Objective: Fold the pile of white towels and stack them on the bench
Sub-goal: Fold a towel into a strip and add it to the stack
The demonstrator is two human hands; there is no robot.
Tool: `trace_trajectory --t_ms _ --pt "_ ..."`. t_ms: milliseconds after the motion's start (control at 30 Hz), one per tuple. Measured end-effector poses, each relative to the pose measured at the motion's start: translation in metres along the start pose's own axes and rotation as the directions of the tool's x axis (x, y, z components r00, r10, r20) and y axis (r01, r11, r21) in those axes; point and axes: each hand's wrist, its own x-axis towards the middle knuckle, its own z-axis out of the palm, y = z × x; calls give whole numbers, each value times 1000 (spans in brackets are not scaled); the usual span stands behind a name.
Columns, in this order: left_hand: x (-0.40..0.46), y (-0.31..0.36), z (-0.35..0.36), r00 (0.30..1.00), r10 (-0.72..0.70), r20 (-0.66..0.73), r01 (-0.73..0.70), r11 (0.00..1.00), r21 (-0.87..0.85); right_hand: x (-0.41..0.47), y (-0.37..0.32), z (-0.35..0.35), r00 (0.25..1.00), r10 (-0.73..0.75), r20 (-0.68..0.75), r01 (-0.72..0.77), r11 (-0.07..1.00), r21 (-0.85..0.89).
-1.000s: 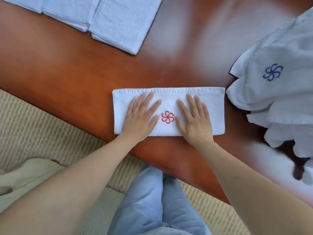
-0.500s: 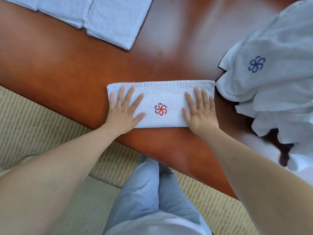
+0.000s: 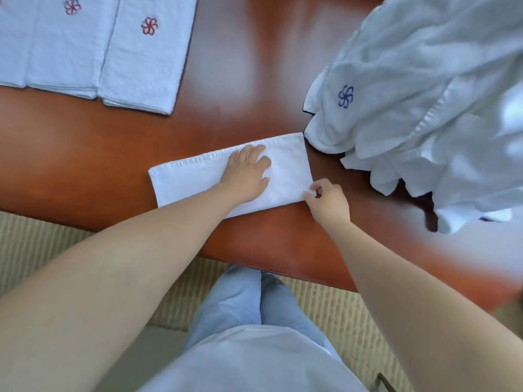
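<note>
- On the bench (image 3: 85,154), near its front edge: one towel (image 3: 195,182), folded to a long strip, lying flat. It's the one being worked.
- L hand (image 3: 246,174) lies flat on the strip's middle, fingers straight & spread, pressing down. R hand (image 3: 325,199) pinches the strip's near-right corner betw. thumb & fingertips, other fingers curled.
- Judgement: strip fold is done; the cross fold (right end over to left) looks like the step in hand, not yet made. L hand seems to mark the fold line.
- Done so far: folded towels (image 3: 113,58) sit far-left of the strip, well apart from it, side by side w/ edges overlapping. I count 3 in view; the leftmost is cut by the frame edge, so maybe more. Red logos show on 2, a sliver of a third at the corner.
- They lie in a row, not a stack – stacking may still be left.
- Left to do: pile (image 3: 424,108) of unfolded towels, right & far-right of the strip, its nearest edge just beside the strip's far-right corner. Crumpled, so can't count; 1 blue logo visible. Looks like several.
- Overall: roughly mid-task, by my read.
</note>
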Motion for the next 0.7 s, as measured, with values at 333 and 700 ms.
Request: trace_trajectory --t_ms 333,700 --pt "87 40 -43 975 -200 101 220 938 -269 14 -18 23 887 406 218 -435 582 687" --pt "29 18 -103 998 -1 -70 -20 952 -306 -10 -35 -24 982 131 140 -188 788 587"
